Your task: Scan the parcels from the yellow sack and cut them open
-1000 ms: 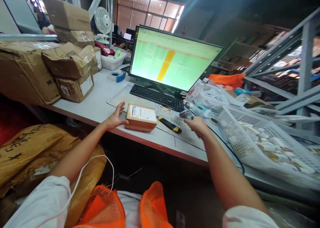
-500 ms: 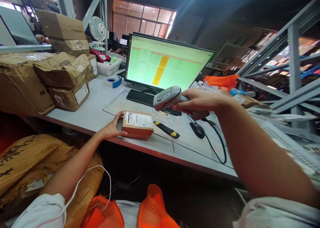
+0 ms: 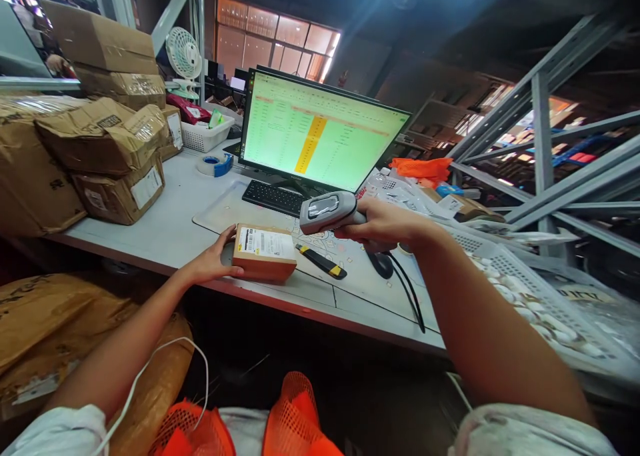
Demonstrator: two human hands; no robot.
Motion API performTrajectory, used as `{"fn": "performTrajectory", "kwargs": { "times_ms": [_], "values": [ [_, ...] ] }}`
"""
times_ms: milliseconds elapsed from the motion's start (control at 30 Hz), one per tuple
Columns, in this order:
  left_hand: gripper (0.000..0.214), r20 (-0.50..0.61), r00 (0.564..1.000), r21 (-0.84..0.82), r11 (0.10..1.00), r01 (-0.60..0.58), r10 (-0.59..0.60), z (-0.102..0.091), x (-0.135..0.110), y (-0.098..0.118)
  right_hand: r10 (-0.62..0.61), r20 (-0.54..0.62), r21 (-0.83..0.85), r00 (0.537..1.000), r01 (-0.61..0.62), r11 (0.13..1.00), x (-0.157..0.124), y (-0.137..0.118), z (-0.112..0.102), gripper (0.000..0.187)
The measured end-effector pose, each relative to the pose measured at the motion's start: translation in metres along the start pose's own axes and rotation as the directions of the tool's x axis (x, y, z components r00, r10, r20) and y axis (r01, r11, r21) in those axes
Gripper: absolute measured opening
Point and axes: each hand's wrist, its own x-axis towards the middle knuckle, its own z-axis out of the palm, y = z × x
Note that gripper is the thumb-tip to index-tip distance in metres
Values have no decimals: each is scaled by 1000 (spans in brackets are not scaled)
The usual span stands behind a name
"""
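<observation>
A small brown cardboard box (image 3: 265,269) with a white shipping label on top sits at the desk's front edge. My left hand (image 3: 213,261) grips its left end, thumb at the near side and fingers at the back. My right hand (image 3: 387,224) is wrapped round the handle of a grey barcode scanner (image 3: 327,213), held above the desk to the right of the box. The scanner's head points left, over the mat. A black and yellow utility knife (image 3: 321,263) lies just right of the box. Part of a black mouse (image 3: 383,265) shows below my right hand.
A monitor (image 3: 325,133) with a spreadsheet stands behind a black keyboard (image 3: 273,197). Stacked cartons (image 3: 117,193), a tape roll (image 3: 215,165) and a white basket (image 3: 207,135) are at left. At right are a white perforated tray (image 3: 565,309) with small items and metal racking (image 3: 543,136).
The view has turned slightly right, so everything sits further left. The scanner in my right hand has come down a little. My left hand keeps its hold on the box.
</observation>
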Motion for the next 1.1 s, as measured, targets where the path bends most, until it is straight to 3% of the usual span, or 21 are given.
{"fn": "performTrajectory", "kwargs": {
  "times_ms": [367, 667, 933, 1100],
  "values": [
    [134, -6, 999, 3, 1000, 31, -31, 0, -1, 5, 50, 57, 7, 997, -51, 999, 6, -5, -4, 53],
    [134, -20, 999, 10, 999, 39, -39, -1, -1, 8, 57, 58, -43, 997, -55, 998, 9, -25, -9, 41],
    [131, 0, 1000, -17, 1000, 15, -15, 0, -1, 6, 84, 90, -56, 992, -79, 995, 13, -26, -10, 34],
    [130, -10, 999, -8, 999, 38, -38, -1, -2, 9, 26, 70, -73, 997, -21, 997, 11, -28, -9, 33]
  ]
}}
